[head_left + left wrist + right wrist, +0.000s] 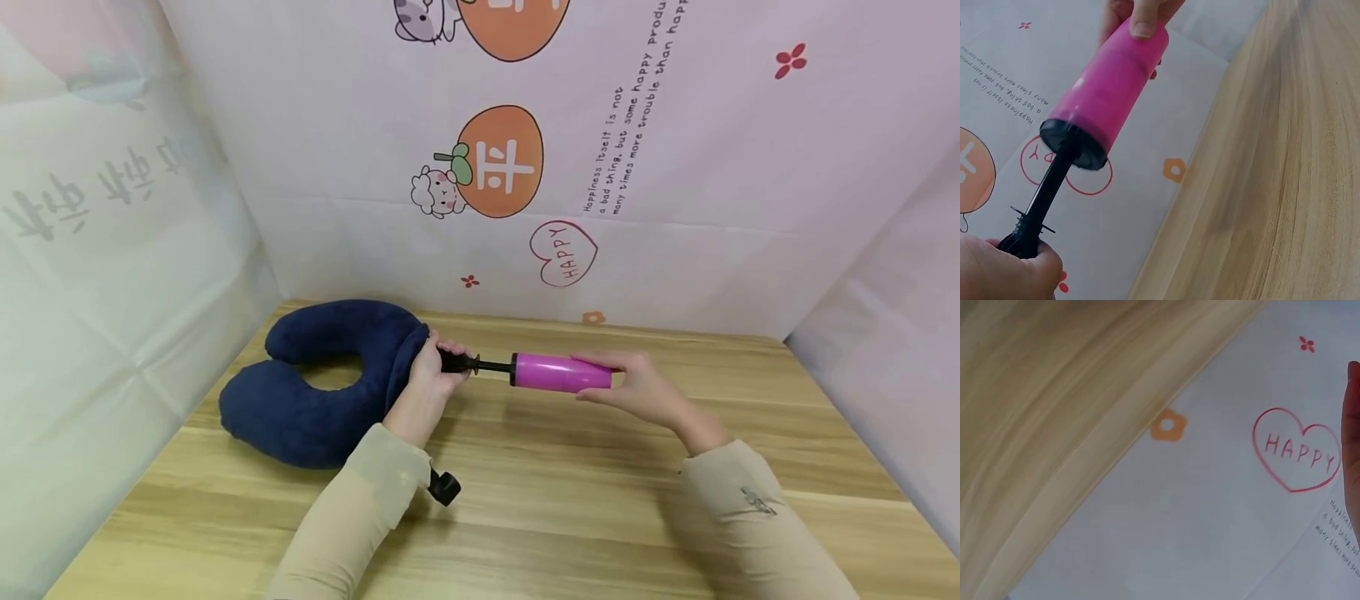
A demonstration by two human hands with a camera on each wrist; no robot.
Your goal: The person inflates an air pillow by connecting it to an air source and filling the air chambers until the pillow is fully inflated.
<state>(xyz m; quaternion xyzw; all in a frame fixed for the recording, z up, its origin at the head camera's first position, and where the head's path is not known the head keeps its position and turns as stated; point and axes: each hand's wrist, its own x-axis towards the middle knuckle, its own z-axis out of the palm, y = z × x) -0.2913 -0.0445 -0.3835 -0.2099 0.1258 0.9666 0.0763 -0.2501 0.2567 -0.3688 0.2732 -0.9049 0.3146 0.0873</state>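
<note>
Left grip (437, 365) clamped round the black end (454, 362) of the pump (525, 372), right grip (637, 385) clamped on its pink barrel (562, 373), above the surface (570, 517). Step in hand, apparently: pumping, rod (495, 366) exposed; the next move seems to call for driving barrel towards steadied end. Count: one pump, one navy neck pillow (300, 425) adjoining the left grip, one black fitting (445, 488). Any pump-to-pillow joint is hidden.

Pink pump barrel (551, 372), black rod (1051, 187), navy pillow (300, 417), beige sleeves (341, 517), wood-grained tabletop (562, 500), orange-printed white backdrop (360, 125)
</note>
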